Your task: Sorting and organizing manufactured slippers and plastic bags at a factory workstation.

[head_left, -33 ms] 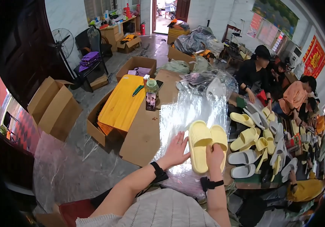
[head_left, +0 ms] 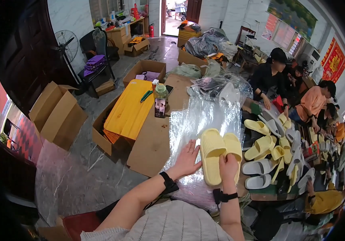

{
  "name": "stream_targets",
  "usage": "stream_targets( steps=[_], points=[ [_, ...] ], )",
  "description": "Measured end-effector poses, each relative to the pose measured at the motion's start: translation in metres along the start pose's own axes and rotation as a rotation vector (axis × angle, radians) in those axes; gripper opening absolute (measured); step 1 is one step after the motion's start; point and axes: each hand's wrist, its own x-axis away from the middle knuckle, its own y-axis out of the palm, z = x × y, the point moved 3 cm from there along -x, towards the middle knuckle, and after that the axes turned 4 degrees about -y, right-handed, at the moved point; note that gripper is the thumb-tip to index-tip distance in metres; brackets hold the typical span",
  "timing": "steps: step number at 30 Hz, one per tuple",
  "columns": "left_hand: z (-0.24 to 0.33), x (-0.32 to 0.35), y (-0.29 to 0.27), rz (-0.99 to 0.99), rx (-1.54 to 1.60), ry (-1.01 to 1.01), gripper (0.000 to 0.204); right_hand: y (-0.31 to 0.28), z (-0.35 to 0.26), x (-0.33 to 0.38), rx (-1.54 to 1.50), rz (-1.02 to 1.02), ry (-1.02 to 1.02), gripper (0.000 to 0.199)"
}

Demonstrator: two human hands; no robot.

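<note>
A pair of pale yellow slippers lies side by side in front of me, toes pointing away. The left slipper [head_left: 210,140] is nearer my left hand, and the right slipper [head_left: 232,141] is partly covered by my right hand [head_left: 228,168]. Its fingers are closed on the slippers at their inner sides, near the straps; the fingertips are hidden. My left hand [head_left: 186,160] rests flat with fingers stretched on a stack of clear plastic bags [head_left: 184,124], just left of the slippers. A small white bit shows by its fingertips.
To the right, many yellow and grey slippers [head_left: 259,148] crowd the table, with several people working beyond. Cardboard [head_left: 148,148] lies at the left, beside a box of orange-yellow packs [head_left: 129,108]. A phone [head_left: 160,107] leans on a green-lidded jar [head_left: 161,91].
</note>
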Motion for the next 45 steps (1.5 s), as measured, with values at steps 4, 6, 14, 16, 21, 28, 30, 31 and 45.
stream_targets(
  steps=[4, 6, 14, 16, 21, 28, 30, 31, 45],
  points=[
    [-0.010, 0.004, 0.002, -0.017, 0.069, -0.031, 0.074, -0.024, -0.017, 0.025, -0.077, 0.020, 0.057, 0.039],
    [-0.008, -0.003, -0.002, -0.013, 0.113, -0.021, 0.073, -0.022, -0.007, 0.036, -0.048, -0.031, 0.121, 0.037],
    [-0.025, -0.012, -0.005, -0.204, 0.226, -0.025, 0.077, -0.009, 0.010, 0.041, -0.015, -0.010, 0.116, 0.035],
    [-0.019, -0.009, -0.007, -0.200, 0.176, -0.005, 0.076, -0.015, 0.014, 0.045, -0.074, -0.016, 0.163, 0.035],
    [0.000, -0.004, -0.030, -0.025, -0.058, 0.241, 0.058, -0.044, 0.030, 0.072, -0.461, 0.207, 0.241, 0.025],
    [0.007, 0.009, -0.045, -0.129, 0.134, 0.369, 0.035, -0.096, 0.055, 0.116, -0.612, 0.367, 0.315, 0.024],
    [0.010, 0.008, -0.042, -0.091, 0.155, 0.347, 0.027, -0.104, 0.065, 0.130, -0.586, 0.357, 0.310, 0.022],
    [0.011, 0.008, -0.043, -0.042, 0.169, 0.316, 0.019, -0.105, 0.067, 0.136, -0.625, 0.346, 0.315, 0.026],
    [0.027, -0.005, -0.038, -0.100, 0.072, 0.234, 0.029, -0.124, 0.032, 0.149, -0.576, 0.323, 0.261, 0.016]
  ],
)
